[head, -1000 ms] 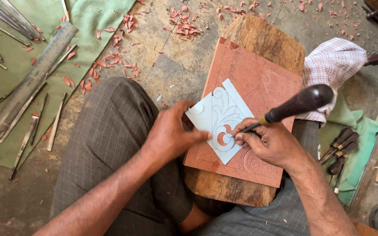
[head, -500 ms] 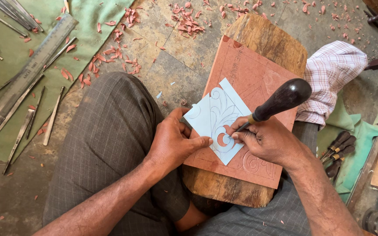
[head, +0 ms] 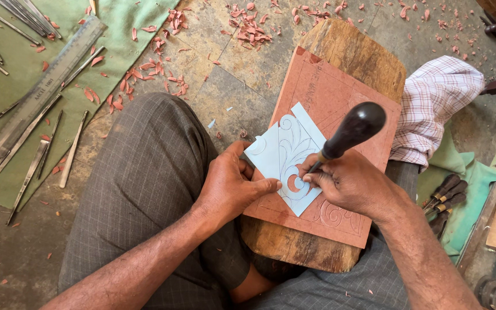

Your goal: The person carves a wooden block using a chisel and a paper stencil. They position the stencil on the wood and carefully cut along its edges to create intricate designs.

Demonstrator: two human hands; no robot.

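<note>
Pressing one paper stencil, two hands, apparently one awl

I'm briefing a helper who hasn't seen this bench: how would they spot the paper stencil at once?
Find the thick rounded wooden block across the seated person's lap, with a flat reddish-brown slab on it. The pale blue paper stencil lies on that slab, between the left hand and right hand. It alone is light-coloured, with cut-out scrolls.
</note>
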